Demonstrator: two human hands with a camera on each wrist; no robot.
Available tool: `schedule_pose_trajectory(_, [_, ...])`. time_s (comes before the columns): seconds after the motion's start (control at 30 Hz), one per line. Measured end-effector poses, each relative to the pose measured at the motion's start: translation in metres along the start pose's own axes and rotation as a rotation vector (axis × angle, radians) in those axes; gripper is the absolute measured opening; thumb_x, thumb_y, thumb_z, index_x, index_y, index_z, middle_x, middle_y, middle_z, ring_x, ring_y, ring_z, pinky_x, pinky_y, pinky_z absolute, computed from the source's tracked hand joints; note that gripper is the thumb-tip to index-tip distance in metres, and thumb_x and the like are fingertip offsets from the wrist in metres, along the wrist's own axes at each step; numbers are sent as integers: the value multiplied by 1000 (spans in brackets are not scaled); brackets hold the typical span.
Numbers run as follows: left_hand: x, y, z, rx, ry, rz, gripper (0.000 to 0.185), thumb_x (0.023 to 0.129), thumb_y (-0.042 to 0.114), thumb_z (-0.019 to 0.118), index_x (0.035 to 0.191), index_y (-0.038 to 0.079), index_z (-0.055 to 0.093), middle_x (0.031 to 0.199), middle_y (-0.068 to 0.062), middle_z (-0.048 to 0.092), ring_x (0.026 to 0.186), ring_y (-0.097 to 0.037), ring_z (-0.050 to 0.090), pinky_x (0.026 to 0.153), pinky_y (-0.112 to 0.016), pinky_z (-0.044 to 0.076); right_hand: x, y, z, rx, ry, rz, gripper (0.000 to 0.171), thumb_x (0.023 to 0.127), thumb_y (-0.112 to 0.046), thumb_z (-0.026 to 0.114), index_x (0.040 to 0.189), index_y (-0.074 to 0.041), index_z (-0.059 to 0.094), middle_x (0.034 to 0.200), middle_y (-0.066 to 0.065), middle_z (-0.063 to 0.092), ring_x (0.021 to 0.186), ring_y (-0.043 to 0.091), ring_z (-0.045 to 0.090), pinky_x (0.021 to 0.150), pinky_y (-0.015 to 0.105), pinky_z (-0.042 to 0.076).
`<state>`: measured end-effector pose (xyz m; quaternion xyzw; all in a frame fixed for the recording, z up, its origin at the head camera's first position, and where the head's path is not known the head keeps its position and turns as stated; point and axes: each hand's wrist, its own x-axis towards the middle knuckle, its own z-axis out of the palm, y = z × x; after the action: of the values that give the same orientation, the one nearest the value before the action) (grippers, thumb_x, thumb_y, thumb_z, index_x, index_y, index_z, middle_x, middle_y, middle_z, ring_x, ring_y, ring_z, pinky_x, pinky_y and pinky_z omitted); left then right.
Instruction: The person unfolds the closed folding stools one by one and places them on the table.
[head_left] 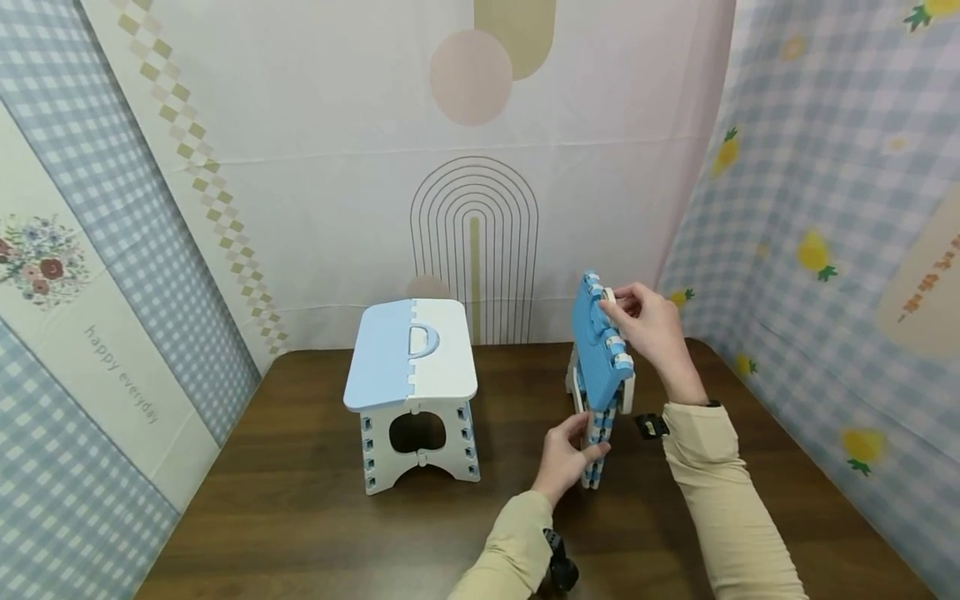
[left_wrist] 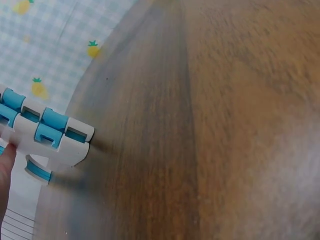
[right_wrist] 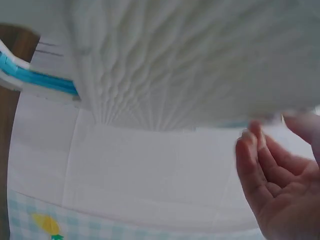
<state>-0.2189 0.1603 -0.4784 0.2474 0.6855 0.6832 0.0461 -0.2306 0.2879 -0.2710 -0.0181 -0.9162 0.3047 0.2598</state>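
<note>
Two folding stools stand on a brown wooden table [head_left: 315,517]; printed cloth hangs behind and at both sides, the back cloth [head_left: 480,167] pale with an arch drawing, the side cloths blue gingham, the right one [head_left: 825,208] dotted with yellow pineapples; the open stool [head_left: 412,392] stands at the table's centre left, well apart from the hands, its seat half light blue, half white, with a D-shaped handle slot in the middle and white legs with blue insets; nothing lies between it and the hands; nothing here is a container, and nothing rests on either stool; the folded stool [head_left: 598,375], blue and white, stands upright on the table right of centre, tilted slightly, its lower end on the wood; the right hand [head_left: 651,329] grips its upper edge, fingers curled over the blue and white hinge knuckles; the right wrist view shows those fingers [right_wrist: 260,165] bent beside a blurred white ribbed underside; the left hand [head_left: 564,454] holds the lower part, thumb and fingers pinching the folded legs near the table; the left wrist view shows a fingertip [left_wrist: 6,165] against the white and blue leg [left_wrist: 45,137], the tabletop blurred beside it; both sleeves are tan, each with a black wrist mount.
</note>
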Motion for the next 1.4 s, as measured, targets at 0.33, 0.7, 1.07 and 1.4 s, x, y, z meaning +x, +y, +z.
schedule_pose_trajectory(0.33, [-2, -2, 2, -23, 17, -54, 44, 84, 11, 74, 127, 11, 63, 121, -9, 69, 111, -23, 64, 97, -48, 51, -54, 49, -15, -33, -206, 88, 46, 99, -6, 41, 142, 9, 37, 134, 32, 49, 122, 47, 47, 97, 59, 43])
schedule_pose_trajectory(0.7, [-7, -3, 5, -3, 4, -77, 45, 87, 18, 74, 130, 20, 60, 124, -1, 67, 114, -18, 62, 97, -40, 52, -114, 78, 21, 154, -509, 147, 64, 99, -32, 54, 146, 7, 33, 148, 32, 37, 137, 52, 33, 102, 64, 39])
schedule_pose_trajectory(1.07, [-9, -5, 1, 55, -55, 8, 50, 87, 14, 72, 134, 20, 56, 128, -2, 65, 114, -16, 62, 97, -41, 53, -134, 75, 58, 325, -346, 248, 54, 101, -29, 52, 143, 3, 40, 141, 29, 48, 129, 43, 49, 100, 53, 47])
schedule_pose_trajectory(1.4, [-4, -1, 1, 86, -32, 22, 48, 88, 17, 72, 133, 22, 56, 128, -3, 66, 112, -13, 62, 92, -34, 55, -138, 72, 78, 274, -109, 205, 37, 101, -20, 51, 131, 1, 53, 126, 23, 62, 114, 30, 58, 84, 20, 51])
